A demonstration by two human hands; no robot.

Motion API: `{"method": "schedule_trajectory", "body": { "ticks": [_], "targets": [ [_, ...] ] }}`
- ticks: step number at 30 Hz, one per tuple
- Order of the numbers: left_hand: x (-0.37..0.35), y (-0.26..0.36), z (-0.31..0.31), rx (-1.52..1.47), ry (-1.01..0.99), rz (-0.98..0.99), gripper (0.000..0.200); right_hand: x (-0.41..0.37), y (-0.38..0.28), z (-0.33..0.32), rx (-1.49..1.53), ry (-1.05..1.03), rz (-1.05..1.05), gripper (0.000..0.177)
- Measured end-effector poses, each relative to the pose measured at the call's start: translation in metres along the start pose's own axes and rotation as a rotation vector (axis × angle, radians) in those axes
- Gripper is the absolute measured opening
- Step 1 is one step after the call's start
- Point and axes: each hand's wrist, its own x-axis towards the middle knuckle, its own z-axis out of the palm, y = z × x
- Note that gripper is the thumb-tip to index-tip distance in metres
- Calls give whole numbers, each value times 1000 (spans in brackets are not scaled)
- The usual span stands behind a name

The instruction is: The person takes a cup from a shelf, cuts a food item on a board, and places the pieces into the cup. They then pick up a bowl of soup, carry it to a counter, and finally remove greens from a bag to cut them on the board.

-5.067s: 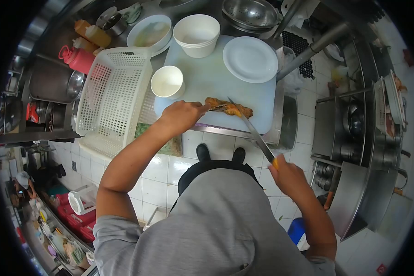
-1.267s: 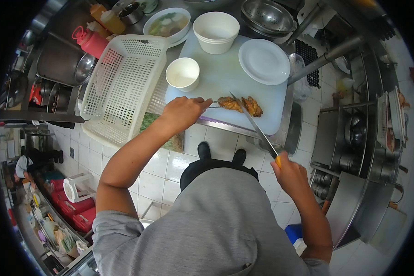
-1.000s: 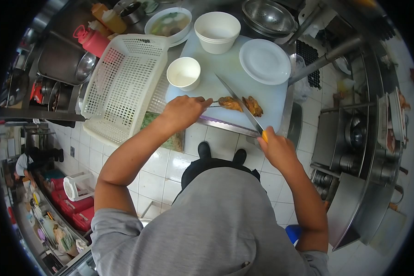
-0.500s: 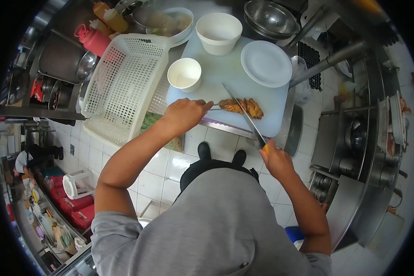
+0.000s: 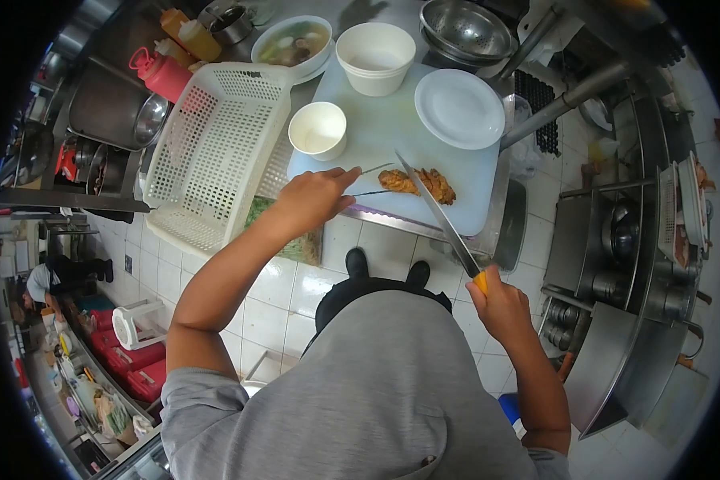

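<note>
A browned, fried piece of meat (image 5: 418, 183) lies near the front edge of a white cutting board (image 5: 376, 136). My left hand (image 5: 316, 198) holds metal tongs (image 5: 370, 181) whose jaws are spread apart just left of the meat. My right hand (image 5: 500, 304) grips the yellow handle of a long knife (image 5: 440, 218). Its blade runs up and left across the meat, with the tip at the meat's far side.
On the board stand a small white cup (image 5: 318, 130), a stack of white bowls (image 5: 375, 58) and a white plate (image 5: 458, 109). A white plastic basket (image 5: 216, 152) lies left. A soup bowl (image 5: 292, 46), sauce bottles (image 5: 163, 72) and a metal colander (image 5: 467, 30) sit behind. Another person stands far left.
The tongs' jaws have spread apart and drawn slightly left off the meat. My right hand has pulled the knife back toward me, blade still over the meat.
</note>
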Motion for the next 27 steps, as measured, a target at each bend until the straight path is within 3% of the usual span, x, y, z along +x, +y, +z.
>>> {"method": "schedule_trajectory", "body": {
  "ticks": [4,11,20,27],
  "targets": [
    [-5,-8,-2,-31,32,-3,46,-10,1,-7,13,-108,51,31],
    [0,-8,6,99,-21,26,39,-11,9,-9,-69,-120,2,29],
    [4,-8,8,150,-34,61,37,67,-14,10,-37,-105,-38,33],
    [1,-9,7,165,-44,43,37,8,-2,-28,-56,-272,79,37]
  ]
}}
